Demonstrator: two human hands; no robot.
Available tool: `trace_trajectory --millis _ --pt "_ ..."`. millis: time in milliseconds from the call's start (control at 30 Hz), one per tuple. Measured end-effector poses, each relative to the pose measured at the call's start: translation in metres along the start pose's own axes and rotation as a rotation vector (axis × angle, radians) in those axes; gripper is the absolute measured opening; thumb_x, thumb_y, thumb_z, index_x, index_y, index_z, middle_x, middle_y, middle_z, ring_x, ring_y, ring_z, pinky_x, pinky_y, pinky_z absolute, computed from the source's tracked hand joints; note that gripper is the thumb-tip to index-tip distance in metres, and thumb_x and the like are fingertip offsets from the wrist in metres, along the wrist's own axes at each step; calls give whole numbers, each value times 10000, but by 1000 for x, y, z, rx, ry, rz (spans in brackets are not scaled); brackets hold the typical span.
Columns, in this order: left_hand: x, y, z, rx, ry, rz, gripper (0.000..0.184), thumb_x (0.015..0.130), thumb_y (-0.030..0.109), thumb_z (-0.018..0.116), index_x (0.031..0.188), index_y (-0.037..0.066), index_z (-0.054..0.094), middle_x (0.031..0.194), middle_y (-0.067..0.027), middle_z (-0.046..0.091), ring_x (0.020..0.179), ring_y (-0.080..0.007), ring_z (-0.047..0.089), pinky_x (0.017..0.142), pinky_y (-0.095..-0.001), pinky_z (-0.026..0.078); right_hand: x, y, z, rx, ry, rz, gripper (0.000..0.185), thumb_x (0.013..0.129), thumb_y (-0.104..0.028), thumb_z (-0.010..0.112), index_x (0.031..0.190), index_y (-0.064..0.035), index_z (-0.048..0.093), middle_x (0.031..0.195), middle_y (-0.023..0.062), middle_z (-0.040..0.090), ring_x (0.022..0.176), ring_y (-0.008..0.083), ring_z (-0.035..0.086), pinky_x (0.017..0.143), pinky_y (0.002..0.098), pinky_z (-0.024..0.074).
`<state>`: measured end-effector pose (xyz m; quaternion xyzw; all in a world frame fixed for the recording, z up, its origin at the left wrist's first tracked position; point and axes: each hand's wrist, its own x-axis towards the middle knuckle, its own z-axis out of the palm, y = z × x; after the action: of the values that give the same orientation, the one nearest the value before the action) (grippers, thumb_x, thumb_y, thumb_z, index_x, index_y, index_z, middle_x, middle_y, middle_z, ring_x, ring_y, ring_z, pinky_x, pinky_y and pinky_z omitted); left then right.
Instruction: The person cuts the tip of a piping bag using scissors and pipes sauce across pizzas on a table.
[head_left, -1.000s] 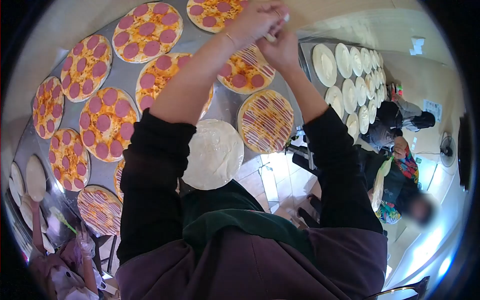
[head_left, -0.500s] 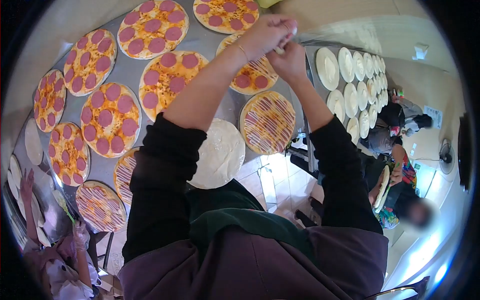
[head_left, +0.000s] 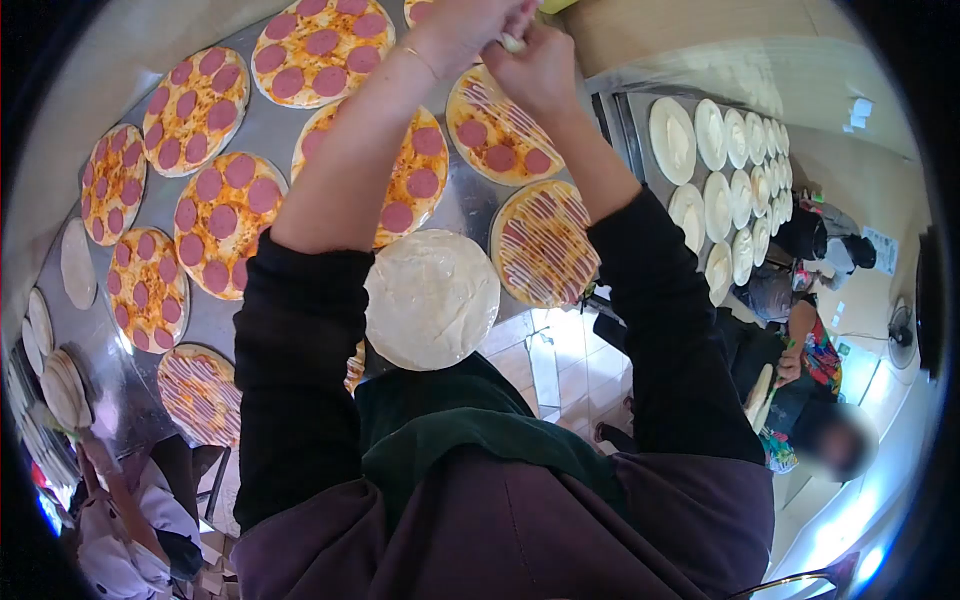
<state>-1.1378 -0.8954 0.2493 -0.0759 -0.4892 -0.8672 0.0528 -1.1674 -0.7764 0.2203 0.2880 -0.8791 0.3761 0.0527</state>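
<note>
Both hands are raised together at the top of the view, over the far part of the metal table. My left hand and my right hand are closed around a pale bag, of which only a small piece shows between the fingers. Beneath them lies a pizza with white stripes over part of its sausage slices. Nearer me is a fully striped pizza. A round base spread with white sauce sits at the table's near edge.
Several sausage-topped pizzas cover the table's left side, with a striped one near its edge. Rows of pale bases stand on the right-hand table. A co-worker is at lower left; another holds a base at right.
My hands have moved left and up with the bag. The view has shifted slightly. The lower-left co-worker's hand has moved to the stacked bases.
</note>
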Motion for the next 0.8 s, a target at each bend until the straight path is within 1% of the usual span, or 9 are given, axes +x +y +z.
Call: trace_trajectory --millis 67,133,300,500,567,633,700,733,800 --pt "-3 -17 12 17 9 -30 252 912 232 413 718 82 472 594 32 395 525 -55 378 468 -184 322 -14 15 -12 -40 -15 -10 309 612 -273 661 732 8 615 633 194 593 621 314 609 590 358 486" --pt "-7 -46 27 -124 -35 -33 185 885 205 480 787 55 525 619 32 409 535 -56 371 501 -189 327 -31 30 -30 -166 -63 37 305 615 -278 660 699 10 603 611 189 587 604 316 607 576 363 481" --pt "-12 -63 47 -194 -104 -87 181 887 185 467 765 56 504 626 31 402 543 -54 373 503 -187 321 -51 32 -54 -223 -144 150 285 622 -257 656 687 13 593 603 182 585 601 322 605 566 368 477" --pt "-7 -23 5 -135 16 -28 187 890 196 465 769 60 507 622 31 403 548 -51 371 508 -184 321 -14 -1 -12 -87 -60 15 269 624 -234 657 724 6 590 653 177 600 632 310 613 581 352 482" --pt "-5 -1 -4 -26 41 58 248 911 228 415 723 78 475 597 30 404 520 -54 380 468 -184 323 -4 -15 1 9 24 -77 267 620 -229 657 735 5 600 654 179 599 644 310 614 592 351 484" --pt "-7 2 -8 -40 27 11 228 909 216 423 740 74 481 599 29 412 513 -54 382 464 -186 328 -2 -11 9 135 91 -186 274 612 -233 658 741 2 602 645 177 598 646 312 614 595 354 484" --pt "-12 -5 2 -10 112 -22 213 906 213 432 757 70 480 602 28 414 508 -56 382 460 -189 333 -11 -9 -2 -84 -64 19 290 614 -242 657 768 -3 598 651 179 600 647 315 614 594 352 483" --pt "-13 -15 7 -17 113 -18 213 906 213 432 757 70 480 602 28 414 508 -56 382 460 -189 333 -17 -2 -8 -91 -67 16 290 614 -242 657 768 -3 598 651 179 600 647 315 614 594 352 483" --pt "-15 -44 19 -125 -5 -46 182 889 196 464 772 64 510 612 33 401 543 -48 364 499 -186 318 -34 17 -22 -186 -121 97 294 623 -251 654 778 -7 599 664 183 603 654 319 614 600 355 481"
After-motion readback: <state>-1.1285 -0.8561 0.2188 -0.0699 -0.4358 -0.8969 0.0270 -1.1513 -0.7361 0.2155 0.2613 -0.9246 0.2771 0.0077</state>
